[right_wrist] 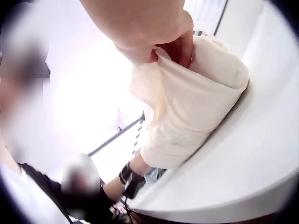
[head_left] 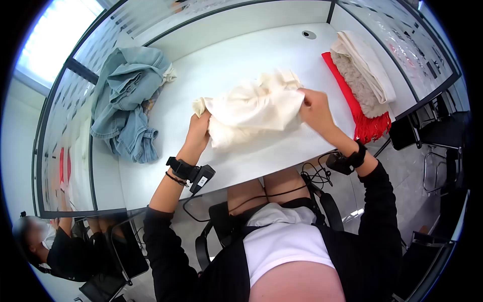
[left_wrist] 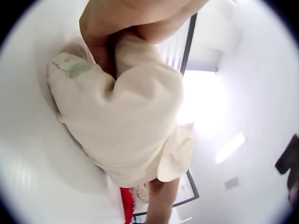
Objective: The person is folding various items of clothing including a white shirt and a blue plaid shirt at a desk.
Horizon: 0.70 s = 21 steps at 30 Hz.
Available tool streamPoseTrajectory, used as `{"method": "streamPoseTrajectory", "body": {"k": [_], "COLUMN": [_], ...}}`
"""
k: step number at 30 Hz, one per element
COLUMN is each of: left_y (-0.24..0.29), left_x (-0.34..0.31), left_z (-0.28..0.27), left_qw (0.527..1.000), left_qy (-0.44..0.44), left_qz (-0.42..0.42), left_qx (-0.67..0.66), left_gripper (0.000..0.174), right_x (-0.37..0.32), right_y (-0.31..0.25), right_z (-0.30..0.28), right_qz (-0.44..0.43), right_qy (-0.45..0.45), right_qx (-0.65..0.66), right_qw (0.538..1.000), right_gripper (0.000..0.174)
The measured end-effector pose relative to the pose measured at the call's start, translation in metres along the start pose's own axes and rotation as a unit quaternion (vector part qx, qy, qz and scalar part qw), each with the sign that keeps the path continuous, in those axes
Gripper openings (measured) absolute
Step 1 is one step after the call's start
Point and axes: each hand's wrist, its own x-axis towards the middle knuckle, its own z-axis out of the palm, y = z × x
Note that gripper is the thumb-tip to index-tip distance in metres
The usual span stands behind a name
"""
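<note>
A crumpled cream cloth garment (head_left: 251,113) is spread between both hands over the middle of the white table. At its left end, my left hand (head_left: 199,132) grips a bunched edge. My right hand (head_left: 317,111) pinches the upper right edge between thumb and fingers. In the left wrist view the fabric (left_wrist: 126,107) hangs in broad folds below the left hand (left_wrist: 135,21), and a pale green patch shows on it. The right wrist view has the cloth (right_wrist: 191,100) pulled into a fold at the fingertips of the right hand (right_wrist: 154,30).
Blue denim clothing (head_left: 128,95) lies heaped at the table's left. Along the right side are a red fringed scarf (head_left: 370,126), a fluffy beige piece (head_left: 359,83) and a folded cream cloth (head_left: 366,63). Low partitions (head_left: 241,22) edge the table (head_left: 211,65). A cable (head_left: 241,201) hangs near my lap.
</note>
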Motion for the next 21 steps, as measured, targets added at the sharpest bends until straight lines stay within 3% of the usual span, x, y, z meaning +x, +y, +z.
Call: {"method": "streamPoseTrajectory", "body": {"k": [2, 5, 6, 9, 10, 13, 15, 16, 19, 21], "left_y": [-0.002, -0.007, -0.006, 0.003, 0.006, 0.002, 0.002, 0.003, 0.008, 0.007], "left_x": [-0.001, -0.001, 0.000, -0.001, -0.001, 0.005, 0.008, 0.009, 0.004, 0.000], "left_z": [0.001, 0.003, 0.003, 0.004, 0.004, -0.001, -0.002, -0.001, 0.006, 0.011], "left_qw": [1.000, 1.000, 0.999, 0.996, 0.994, 0.987, 0.976, 0.968, 0.966, 0.876], "left_qy": [-0.002, -0.006, -0.010, -0.021, -0.024, -0.005, 0.008, 0.013, 0.057, 0.154], "left_qz": [-0.005, -0.028, -0.038, -0.079, -0.094, 0.031, 0.081, 0.107, 0.088, 0.252], "left_qx": [-0.018, 0.002, 0.017, 0.047, 0.054, 0.155, 0.204, 0.228, 0.236, 0.381], "left_gripper": [0.030, 0.030, 0.030, 0.028, 0.028, 0.028, 0.028, 0.029, 0.035, 0.037], "right_x": [0.013, 0.021, 0.021, 0.026, 0.026, 0.027, 0.023, 0.024, 0.034, 0.045], "right_y": [0.019, 0.040, 0.040, 0.033, 0.032, 0.018, 0.001, 0.005, 0.003, 0.010], "right_z": [-0.007, -0.007, -0.007, -0.011, -0.012, -0.013, -0.012, -0.007, 0.003, 0.005], "right_qz": [0.213, 0.350, 0.346, 0.363, 0.309, 0.138, 0.025, -0.102, -0.125, -0.106], "right_qy": [-0.029, -0.086, -0.094, -0.118, -0.126, -0.113, -0.055, -0.014, -0.011, -0.011], "right_qx": [0.114, 0.209, 0.195, 0.158, 0.105, -0.016, -0.043, -0.094, -0.081, -0.061], "right_qw": [0.970, 0.909, 0.913, 0.911, 0.937, 0.984, 0.997, 0.990, 0.989, 0.992], "right_gripper": [0.027, 0.044, 0.051, 0.045, 0.040, 0.033, 0.036, 0.047, 0.037, 0.025]}}
